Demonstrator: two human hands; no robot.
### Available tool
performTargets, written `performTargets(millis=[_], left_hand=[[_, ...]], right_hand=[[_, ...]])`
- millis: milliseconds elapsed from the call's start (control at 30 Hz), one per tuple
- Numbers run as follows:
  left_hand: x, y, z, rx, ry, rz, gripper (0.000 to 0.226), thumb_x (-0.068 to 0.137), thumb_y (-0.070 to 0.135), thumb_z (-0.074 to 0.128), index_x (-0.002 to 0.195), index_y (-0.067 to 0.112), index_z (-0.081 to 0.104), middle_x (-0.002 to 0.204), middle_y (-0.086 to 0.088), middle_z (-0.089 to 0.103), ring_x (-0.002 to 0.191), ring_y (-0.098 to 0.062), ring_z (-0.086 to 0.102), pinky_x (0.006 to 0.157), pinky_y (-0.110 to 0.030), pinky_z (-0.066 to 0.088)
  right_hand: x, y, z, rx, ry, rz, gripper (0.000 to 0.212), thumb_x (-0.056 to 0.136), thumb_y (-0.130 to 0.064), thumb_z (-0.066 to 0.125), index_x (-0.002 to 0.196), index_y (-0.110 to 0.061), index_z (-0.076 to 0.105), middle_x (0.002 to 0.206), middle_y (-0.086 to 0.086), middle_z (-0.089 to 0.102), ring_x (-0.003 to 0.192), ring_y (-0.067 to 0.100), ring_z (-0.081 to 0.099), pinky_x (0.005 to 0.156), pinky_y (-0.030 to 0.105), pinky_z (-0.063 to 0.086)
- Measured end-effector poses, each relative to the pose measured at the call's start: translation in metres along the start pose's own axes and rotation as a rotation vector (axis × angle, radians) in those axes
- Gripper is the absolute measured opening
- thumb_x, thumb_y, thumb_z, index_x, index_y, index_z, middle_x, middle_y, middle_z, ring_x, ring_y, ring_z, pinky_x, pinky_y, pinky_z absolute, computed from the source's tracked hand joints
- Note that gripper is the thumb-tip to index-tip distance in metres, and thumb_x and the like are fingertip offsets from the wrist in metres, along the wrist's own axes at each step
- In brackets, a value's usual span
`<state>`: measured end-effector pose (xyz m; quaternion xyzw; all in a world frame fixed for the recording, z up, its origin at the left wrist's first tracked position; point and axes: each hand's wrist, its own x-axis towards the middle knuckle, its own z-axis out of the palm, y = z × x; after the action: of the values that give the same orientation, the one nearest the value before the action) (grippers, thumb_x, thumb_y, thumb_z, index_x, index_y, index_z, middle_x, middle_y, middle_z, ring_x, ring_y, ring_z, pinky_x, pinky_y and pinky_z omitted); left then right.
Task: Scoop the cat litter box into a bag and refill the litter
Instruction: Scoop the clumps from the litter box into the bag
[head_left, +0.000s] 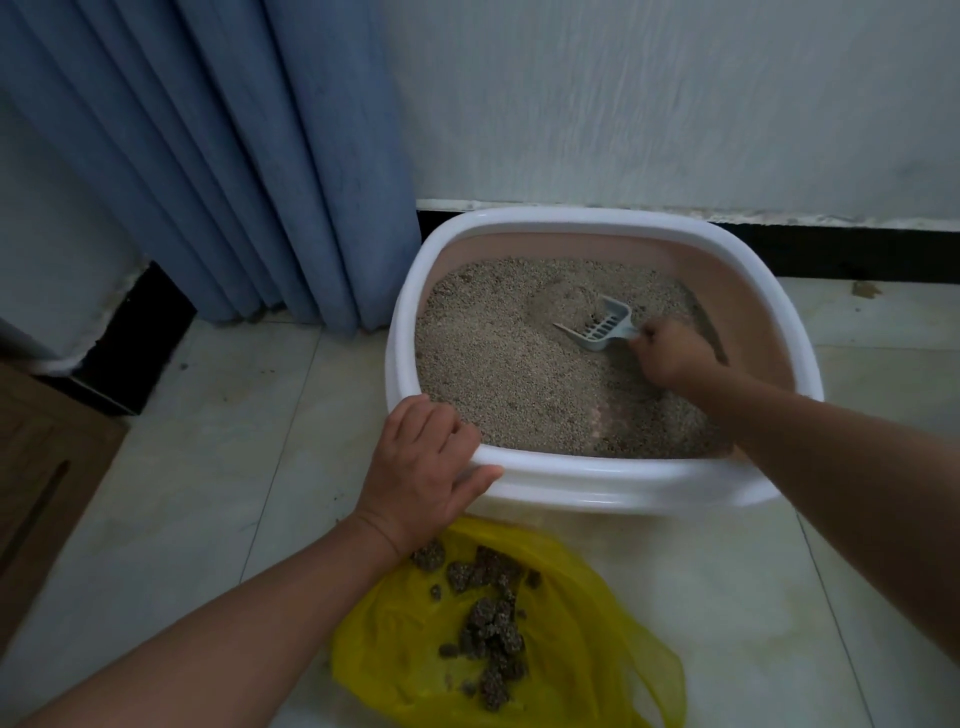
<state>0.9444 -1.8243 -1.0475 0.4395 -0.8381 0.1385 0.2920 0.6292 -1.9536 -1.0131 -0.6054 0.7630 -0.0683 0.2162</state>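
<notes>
A white-rimmed litter box (613, 480) with pinkish inner walls stands on the tiled floor against the wall, filled with beige litter (498, 364). My right hand (672, 353) grips the handle of a pale grey slotted scoop (602, 325), whose blade lies in the litter at the back right. My left hand (423, 467) holds the box's near-left rim, fingers curled over the edge and thumb against the outer wall. In front of the box lies a yellow plastic bag (566, 639), spread open, with several dark litter clumps (491, 618) on it.
Blue curtains (223, 156) hang to the floor left of the box. A white wall with a black skirting (841, 254) runs behind. A brown cardboard piece (41, 467) lies at the far left. Light floor tiles (857, 597) surround the box and bag.
</notes>
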Motion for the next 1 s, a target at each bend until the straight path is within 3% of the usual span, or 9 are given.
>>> performTargets(millis=[167,333,433,600,800,1000], left_hand=[[0.0,0.0,0.0,0.007,-0.001,0.001,0.043,0.101,0.048,0.044,0.087,0.011,0.06,0.086,-0.008,0.054,0.083,-0.03,0.052,0.1,-0.045,0.041],[0.001,0.001,-0.001,0.009,-0.012,0.004,0.044,0.102,0.049,0.041,0.087,0.012,0.059,0.085,-0.008,0.053,0.083,-0.03,0.052,0.1,-0.045,0.04],[0.002,0.002,-0.003,0.006,-0.014,0.004,0.046,0.102,0.048,0.041,0.085,0.011,0.06,0.086,-0.009,0.053,0.083,-0.031,0.052,0.098,-0.046,0.042],[0.001,0.003,-0.006,0.007,-0.029,-0.013,0.046,0.103,0.048,0.041,0.085,0.01,0.059,0.086,-0.01,0.053,0.083,-0.033,0.053,0.099,-0.047,0.042],[0.0,0.008,-0.009,0.011,-0.052,-0.036,0.044,0.103,0.047,0.041,0.088,0.01,0.061,0.089,-0.009,0.055,0.087,-0.032,0.054,0.105,-0.048,0.041],[0.0,0.011,-0.012,0.01,-0.076,-0.049,0.044,0.103,0.047,0.041,0.09,0.01,0.06,0.09,-0.008,0.055,0.088,-0.031,0.054,0.105,-0.048,0.041]], right_hand=[[-0.027,0.0,0.008,0.098,0.012,-0.151,0.02,0.104,-0.035,0.044,0.106,-0.021,0.058,0.078,-0.001,0.057,0.07,0.015,0.053,0.062,0.029,0.039],[-0.056,-0.007,0.0,0.133,0.005,-0.296,0.018,0.103,-0.034,0.046,0.098,-0.023,0.059,0.075,0.002,0.06,0.065,0.017,0.053,0.056,0.028,0.039],[-0.067,-0.003,-0.005,0.134,0.043,-0.339,0.015,0.103,-0.034,0.047,0.095,-0.027,0.057,0.068,-0.002,0.057,0.06,0.016,0.052,0.053,0.026,0.032],[-0.08,0.007,-0.014,0.147,0.053,-0.353,0.012,0.102,-0.035,0.048,0.099,-0.033,0.059,0.066,-0.003,0.057,0.058,0.016,0.051,0.053,0.028,0.033],[-0.098,0.018,-0.031,0.105,0.069,-0.389,0.021,0.102,-0.035,0.049,0.081,-0.039,0.051,0.063,-0.003,0.056,0.057,0.016,0.051,0.051,0.028,0.033],[-0.113,0.029,-0.038,0.078,0.11,-0.394,0.008,0.1,-0.031,0.053,0.097,-0.029,0.06,0.062,-0.006,0.054,0.058,0.014,0.051,0.053,0.03,0.035]])
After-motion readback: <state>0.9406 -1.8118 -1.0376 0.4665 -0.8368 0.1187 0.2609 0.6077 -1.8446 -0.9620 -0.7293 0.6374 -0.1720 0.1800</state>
